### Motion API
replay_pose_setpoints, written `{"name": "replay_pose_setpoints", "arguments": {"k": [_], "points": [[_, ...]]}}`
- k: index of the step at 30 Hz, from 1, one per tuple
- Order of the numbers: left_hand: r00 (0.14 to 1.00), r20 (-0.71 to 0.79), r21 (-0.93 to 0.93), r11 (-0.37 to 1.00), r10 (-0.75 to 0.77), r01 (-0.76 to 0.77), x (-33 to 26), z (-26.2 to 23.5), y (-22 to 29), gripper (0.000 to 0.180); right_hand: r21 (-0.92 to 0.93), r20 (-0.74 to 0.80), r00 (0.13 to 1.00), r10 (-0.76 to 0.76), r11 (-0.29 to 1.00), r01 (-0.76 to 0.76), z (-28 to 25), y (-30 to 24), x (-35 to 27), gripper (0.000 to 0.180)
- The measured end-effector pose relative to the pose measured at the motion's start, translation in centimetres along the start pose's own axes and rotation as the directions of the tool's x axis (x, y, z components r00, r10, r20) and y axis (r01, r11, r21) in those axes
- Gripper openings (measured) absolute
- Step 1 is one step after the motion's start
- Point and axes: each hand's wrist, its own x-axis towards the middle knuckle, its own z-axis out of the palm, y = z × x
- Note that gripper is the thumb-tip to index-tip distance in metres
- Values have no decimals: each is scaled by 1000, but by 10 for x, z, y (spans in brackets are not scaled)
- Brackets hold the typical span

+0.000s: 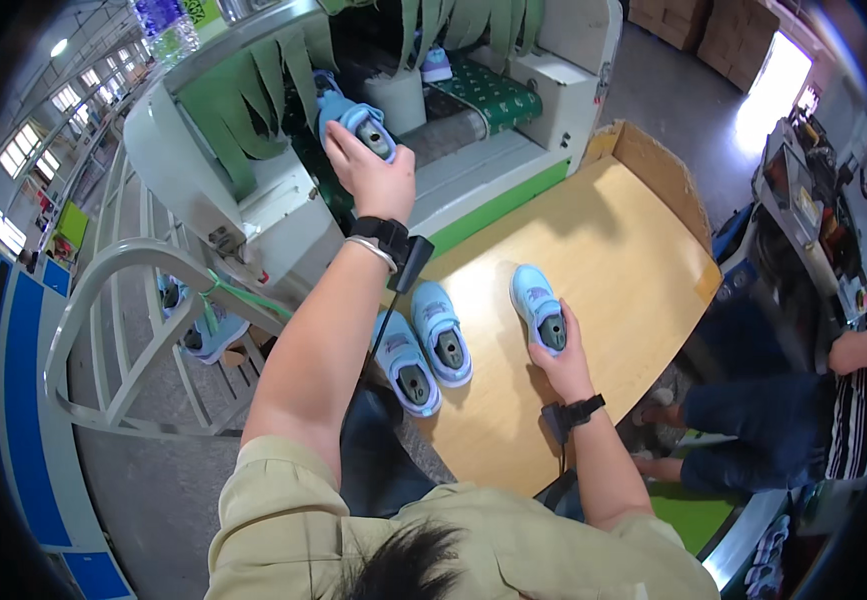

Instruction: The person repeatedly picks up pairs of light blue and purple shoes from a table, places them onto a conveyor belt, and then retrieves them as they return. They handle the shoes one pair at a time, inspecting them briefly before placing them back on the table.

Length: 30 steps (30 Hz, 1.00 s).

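one hair tuft (408, 560), two held shoes (535, 297) (361, 118)

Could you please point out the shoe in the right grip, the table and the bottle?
Shoe (538, 305), head view: its blue upper.
Table (618, 255), head view: its bare top.
Bottle (167, 36), head view: its side.

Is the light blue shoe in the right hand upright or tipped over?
Upright: the light blue shoe in the right hand has its dark grey insert facing up.
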Motion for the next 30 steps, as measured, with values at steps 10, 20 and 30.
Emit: {"name": "replay_pose_setpoints", "arguments": {"k": [10,20,30], "points": [[735,676,230,935,47,-271,-174,-96,12,90,189,-106,985,136,975,-114,-32,-41,41,82],[680,730,296,868,64,-399,-238,-110,-28,75,-172,-257,780,-571,821,545,15,-206,328,73],[728,680,279,887,88,-368,-235,-112,-29,71,-217,-226,836,-500,862,457,56,-129,309,63]]}}
